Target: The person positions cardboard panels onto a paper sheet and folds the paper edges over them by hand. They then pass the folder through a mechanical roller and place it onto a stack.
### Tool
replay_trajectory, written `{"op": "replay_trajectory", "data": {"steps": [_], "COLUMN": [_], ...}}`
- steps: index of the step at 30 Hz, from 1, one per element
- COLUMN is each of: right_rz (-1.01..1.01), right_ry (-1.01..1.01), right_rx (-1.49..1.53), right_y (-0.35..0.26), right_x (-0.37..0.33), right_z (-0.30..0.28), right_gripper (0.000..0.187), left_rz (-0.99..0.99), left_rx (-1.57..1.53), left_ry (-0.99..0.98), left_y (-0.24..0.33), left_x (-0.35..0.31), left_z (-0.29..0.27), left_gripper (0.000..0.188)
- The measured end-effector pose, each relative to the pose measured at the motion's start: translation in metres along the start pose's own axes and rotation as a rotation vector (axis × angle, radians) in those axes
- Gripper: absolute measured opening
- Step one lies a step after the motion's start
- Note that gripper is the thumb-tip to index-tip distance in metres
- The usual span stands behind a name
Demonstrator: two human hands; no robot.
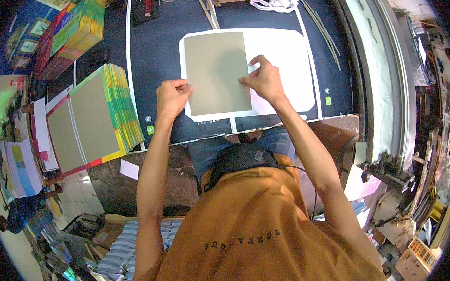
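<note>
- We see the greyboard panel (217,61) lying on white paper (288,51), toward its nine o'clock.
- Left hand (172,99), panel's eight o'clock: fingertips pinched at its edge; whether gripping, we cannot tell.
- Right hand (266,83), three o'clock: thumb and forefinger parted.

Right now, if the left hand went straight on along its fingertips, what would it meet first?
The left hand would probably first meet the grey-brown board, whose left edge lies right at its fingertips; whether they touch it is unclear from this view.
</note>
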State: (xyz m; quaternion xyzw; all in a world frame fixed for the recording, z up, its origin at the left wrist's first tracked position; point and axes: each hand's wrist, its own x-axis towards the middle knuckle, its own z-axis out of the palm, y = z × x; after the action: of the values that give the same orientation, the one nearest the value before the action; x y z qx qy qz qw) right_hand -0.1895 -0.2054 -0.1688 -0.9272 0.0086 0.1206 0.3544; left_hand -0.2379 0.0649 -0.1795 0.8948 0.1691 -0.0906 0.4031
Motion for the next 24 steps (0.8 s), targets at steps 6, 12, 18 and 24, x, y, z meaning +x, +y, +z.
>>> {"op": "replay_trajectory", "data": {"steps": [6, 12, 18, 24], "right_rz": [0.003, -0.015, -0.057, -0.128], "right_ry": [-0.014, 0.000, 0.028, 0.146], "right_rx": [0.005, -0.002, -0.038, -0.286], "right_y": [-0.002, 0.001, 0.005, 0.015], "right_x": [0.003, 0.003, -0.001, -0.031], "right_z": [0.005, 0.006, 0.008, -0.034], "right_gripper": [0.053, 0.049, 0.050, 0.058], "left_rz": [0.009, 0.016, 0.086, 0.613], "left_rx": [0.008, -0.004, 0.227, 0.318], "left_ry": [0.010, 0.019, 0.174, 0.242], "left_y": [-0.003, 0.000, 0.007, 0.051], "left_x": [0.000, -0.001, -0.006, -0.004], "left_z": [-0.003, -0.003, 0.002, 0.057], "left_gripper": [0.038, 0.037, 0.053, 0.053]}}
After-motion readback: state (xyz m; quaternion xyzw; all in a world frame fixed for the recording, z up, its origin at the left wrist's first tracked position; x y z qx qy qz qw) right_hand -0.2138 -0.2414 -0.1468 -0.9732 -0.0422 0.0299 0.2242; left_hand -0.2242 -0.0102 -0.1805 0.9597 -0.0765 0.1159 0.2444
